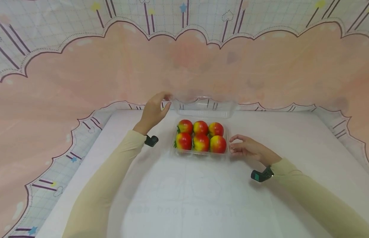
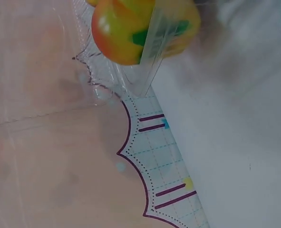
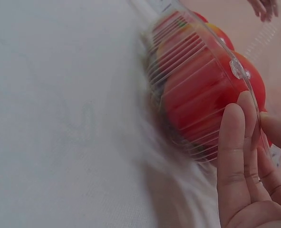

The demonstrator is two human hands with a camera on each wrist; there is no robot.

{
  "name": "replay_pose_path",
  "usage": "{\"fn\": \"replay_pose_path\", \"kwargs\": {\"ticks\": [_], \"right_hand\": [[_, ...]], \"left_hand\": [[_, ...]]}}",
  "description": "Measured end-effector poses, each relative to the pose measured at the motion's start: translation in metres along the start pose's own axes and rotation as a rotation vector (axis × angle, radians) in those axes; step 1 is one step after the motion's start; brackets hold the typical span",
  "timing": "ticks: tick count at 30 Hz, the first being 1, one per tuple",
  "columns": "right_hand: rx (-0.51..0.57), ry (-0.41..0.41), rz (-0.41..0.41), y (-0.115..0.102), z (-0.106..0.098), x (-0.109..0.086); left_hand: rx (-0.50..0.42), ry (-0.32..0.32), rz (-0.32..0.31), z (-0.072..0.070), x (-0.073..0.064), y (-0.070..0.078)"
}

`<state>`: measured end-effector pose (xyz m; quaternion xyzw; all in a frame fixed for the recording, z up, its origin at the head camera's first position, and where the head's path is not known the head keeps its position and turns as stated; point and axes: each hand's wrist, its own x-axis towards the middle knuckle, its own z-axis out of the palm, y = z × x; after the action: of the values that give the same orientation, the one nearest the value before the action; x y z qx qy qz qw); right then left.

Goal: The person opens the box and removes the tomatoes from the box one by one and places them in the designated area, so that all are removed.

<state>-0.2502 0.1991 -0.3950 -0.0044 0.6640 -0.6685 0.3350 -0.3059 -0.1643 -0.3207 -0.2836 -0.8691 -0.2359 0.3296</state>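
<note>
A clear plastic clamshell box (image 1: 202, 153) stands on the white tabletop, holding several round red-and-yellow fruits (image 1: 201, 143) in two rows. Some show green leafy bits, as on the fruit (image 2: 126, 28) in the left wrist view. The box's lid (image 1: 206, 109) is raised at the back. My left hand (image 1: 154, 109) is at the lid's left edge, thumb and fingers apart; only its fingertips show in the left wrist view. At the box's right side, my right hand (image 1: 248, 149) pinches the rim, fingers (image 3: 233, 142) outside the ribbed wall and thumb (image 3: 276, 129) over the edge.
A patterned cloth (image 1: 184, 66) in peach, with scalloped borders, hangs behind and along the sides of the white tabletop (image 1: 184, 188). Faint lettering shows through the table cover near the front. Each wrist wears a dark strap with a small camera (image 1: 151, 141).
</note>
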Motion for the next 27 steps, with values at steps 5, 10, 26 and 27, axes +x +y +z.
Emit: {"fn": "replay_pose_path", "kwargs": {"ticks": [5, 10, 26, 27], "right_hand": [[-0.01, -0.003, 0.008, 0.002, 0.001, -0.005], [-0.036, -0.014, 0.014, 0.003, 0.0, -0.01], [-0.003, -0.024, 0.03, -0.009, -0.011, 0.009], [0.006, -0.008, 0.031, -0.01, -0.011, 0.011]], "left_hand": [[-0.019, -0.049, -0.043, 0.003, -0.001, -0.003], [-0.012, -0.131, -0.086, 0.012, -0.007, -0.008], [-0.117, -0.389, -0.307, 0.031, -0.019, -0.017], [-0.122, -0.394, -0.314, 0.032, -0.019, -0.017]]}}
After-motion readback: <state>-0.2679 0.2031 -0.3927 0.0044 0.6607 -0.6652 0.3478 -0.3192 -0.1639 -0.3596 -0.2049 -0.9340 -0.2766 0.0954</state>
